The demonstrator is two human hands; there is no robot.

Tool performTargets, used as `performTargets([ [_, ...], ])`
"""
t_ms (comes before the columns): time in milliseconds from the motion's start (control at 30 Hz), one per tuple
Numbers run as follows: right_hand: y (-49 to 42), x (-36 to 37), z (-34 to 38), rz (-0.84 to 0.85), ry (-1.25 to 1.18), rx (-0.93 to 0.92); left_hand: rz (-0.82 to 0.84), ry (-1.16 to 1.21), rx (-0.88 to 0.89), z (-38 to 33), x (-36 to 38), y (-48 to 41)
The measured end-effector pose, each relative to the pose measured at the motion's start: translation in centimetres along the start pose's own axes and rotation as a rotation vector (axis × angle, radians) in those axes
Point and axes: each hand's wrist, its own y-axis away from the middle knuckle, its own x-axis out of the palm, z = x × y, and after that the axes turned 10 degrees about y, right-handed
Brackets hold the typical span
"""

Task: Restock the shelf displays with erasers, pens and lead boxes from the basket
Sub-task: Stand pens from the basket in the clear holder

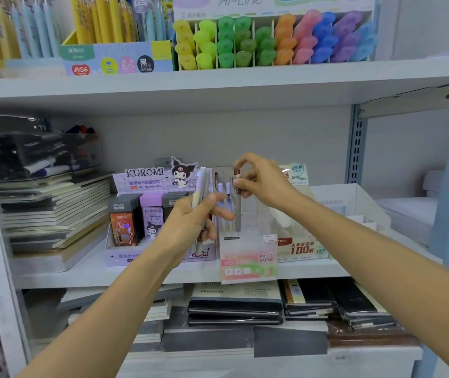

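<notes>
**Head view, stationery shelf.** The left hand (190,225) is closed around a bundle of pens (201,186), held upright. Pale yellow, lilac and grey barrels show above the fist; their lower ends are hidden by the fingers and palm, so their number cannot be told.

The right hand (265,181) pinches the top of a single grey pen (238,211) between thumb and forefinger. That pen stands upright with its lower end inside the pen box (247,255), a pale display box marked "FRUIT SODA" on the middle shelf (313,271). Two lilac pens (228,190) stand in the same box, just left of the grey one and partly covered by the left fingers.

Touching the pen box on its left is a purple tray (147,175) headed "KUROMI". It holds upright lead boxes (123,225), and the left hand hides the tray's right half. On the pen box's right stands a green-and-white carton (299,249), with the right wrist covering its upper part.

Stacked notebooks (54,214) fill the shelf's left end, blurred towards the frame edge. Highlighters (286,36) on the shelf above are cut off at the top of the frame. Both forearms run out of the lower edge.
</notes>
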Motion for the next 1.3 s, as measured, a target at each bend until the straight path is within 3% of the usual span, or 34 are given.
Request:
performTargets([
  [233, -0.1, 1.2, -0.2, -0.095, 0.212, -0.001, -0.018, 0.046, 0.002, -0.2, -0.3, -0.1],
  [333, 0.3, -0.5, 1.0, -0.103, -0.105, -0.037, 0.012, 0.070, 0.004, -0.5, -0.3, 0.0],
  [400, 0.7, -1.5, 1.8, 0.080, -0.438, -0.071, 0.048, 0.080, 0.009, -0.8, 0.1, 0.1],
  [500, 1.0, -1.8, 2.6, 0.222, -0.520, -0.157, 0.086, 0.074, 0.017, -1.3, 1.0, 0.3],
  [600, 0.8, -2.6, 2.6, 0.056, -0.656, -0.061, 0.089, 0.109, -0.007, -1.7, 0.8, 0.6],
  [700, 0.9, -4.1, 1.5, -0.080, -0.782, 0.038, -0.016, 0.125, -0.018, -2.2, -0.2, 1.0],
  [833, 2.2, -5.0, 0.3, 0.192, -0.588, 0.039, -0.269, 0.254, 0.014, -2.7, -0.8, 0.9],
  [933, 3.0, -4.1, 0.6, 0.413, -0.381, -0.012, -0.346, 0.321, 0.092, -3.1, 0.0, 0.6],
  [1100, 2.0, -3.3, 3.6, 0.207, -0.399, -0.155, -0.338, 0.114, 0.193, -3.5, 1.5, 0.1],
  [1167, 1.4, -3.1, 4.7, 0.203, -0.376, -0.201, -0.289, 0.049, 0.219, -3.6, 1.9, -0.2],
  [1300, 0.7, -3.2, 4.5, 0.068, -0.337, -0.203, -0.262, 0.034, 0.135, -3.3, 1.7, -0.7],
])
